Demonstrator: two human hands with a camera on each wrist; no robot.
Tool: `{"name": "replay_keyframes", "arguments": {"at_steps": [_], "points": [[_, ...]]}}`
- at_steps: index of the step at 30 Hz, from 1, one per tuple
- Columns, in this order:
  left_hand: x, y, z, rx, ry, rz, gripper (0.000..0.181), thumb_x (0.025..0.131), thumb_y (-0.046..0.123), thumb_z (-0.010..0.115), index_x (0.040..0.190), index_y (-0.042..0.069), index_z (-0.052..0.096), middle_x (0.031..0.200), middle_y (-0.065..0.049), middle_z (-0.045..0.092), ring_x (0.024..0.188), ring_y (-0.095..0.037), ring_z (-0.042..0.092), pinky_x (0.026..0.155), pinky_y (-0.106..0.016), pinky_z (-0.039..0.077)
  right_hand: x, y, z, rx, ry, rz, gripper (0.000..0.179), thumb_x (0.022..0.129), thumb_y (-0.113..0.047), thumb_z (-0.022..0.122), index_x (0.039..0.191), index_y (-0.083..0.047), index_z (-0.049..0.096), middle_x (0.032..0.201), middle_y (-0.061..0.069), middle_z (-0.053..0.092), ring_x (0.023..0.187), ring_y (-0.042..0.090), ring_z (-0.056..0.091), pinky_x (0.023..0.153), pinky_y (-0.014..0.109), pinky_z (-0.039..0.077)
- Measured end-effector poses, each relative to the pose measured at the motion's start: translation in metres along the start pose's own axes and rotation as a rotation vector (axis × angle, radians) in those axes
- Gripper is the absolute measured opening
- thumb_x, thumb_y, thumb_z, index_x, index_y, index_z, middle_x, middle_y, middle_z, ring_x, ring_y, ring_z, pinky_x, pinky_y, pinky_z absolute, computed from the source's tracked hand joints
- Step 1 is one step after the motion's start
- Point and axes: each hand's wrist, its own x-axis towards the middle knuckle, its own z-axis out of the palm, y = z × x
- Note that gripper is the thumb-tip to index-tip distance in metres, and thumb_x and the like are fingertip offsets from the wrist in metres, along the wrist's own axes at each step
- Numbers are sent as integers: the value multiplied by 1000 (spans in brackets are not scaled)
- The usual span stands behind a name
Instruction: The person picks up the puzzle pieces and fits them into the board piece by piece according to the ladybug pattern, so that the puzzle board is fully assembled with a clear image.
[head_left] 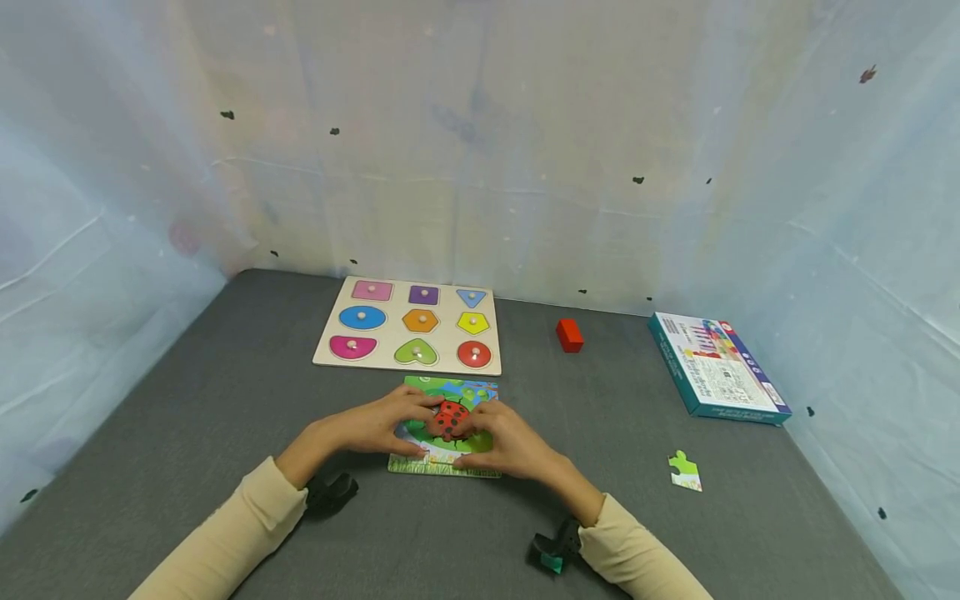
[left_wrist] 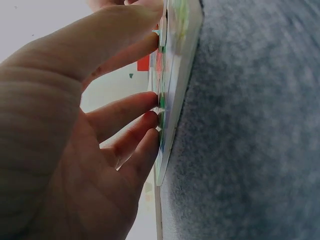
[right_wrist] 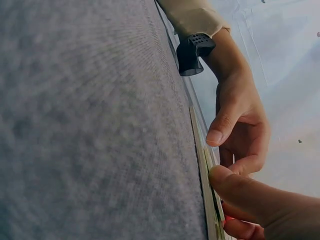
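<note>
A ladybug jigsaw puzzle (head_left: 442, 469) lies on the grey table in front of the person, a red spotted ladybug at its middle. Straight fingertips of the left hand (head_left: 378, 423) touch its face, and the left thumb reaches its near side. With thumb and curled fingers, the right hand (head_left: 510, 442) pinches a puzzle piece (right_wrist: 208, 160) at the near right of the picture. That piece sits slightly raised over the board in the right wrist view; the fingers hide much of it. Apart, to the right, lies a loose green and white puzzle piece (head_left: 686, 473).
Behind the puzzle is a wooden shape board (head_left: 382, 343) with several coloured knobbed shapes. A red block (head_left: 570, 335) stands right of it. Farther right lies a teal-edged box (head_left: 720, 367). Pale sheeting (head_left: 480, 167) hangs around the table's back and sides.
</note>
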Motion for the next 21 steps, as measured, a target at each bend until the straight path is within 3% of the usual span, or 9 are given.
{"name": "replay_keyframes", "arguments": {"at_steps": [7,21], "points": [[1,0,1,16,5,6,15,82,32,72,94,27,66,145,-13,38,125,-28,32,97,-50,36,0,1,0,16,-1,-12,37,74,-34,79,104,-14,71,95,-3,64,87,11,55,76,23,44],[2,-1,0,-6,-8,-12,16,82,31,72,97,29,69,146,-12,37,129,-29,29,98,-51,35,0,-1,-4,6,-27,-2,37,73,-33,80,104,-15,71,96,-4,63,90,11,55,79,24,43]]}}
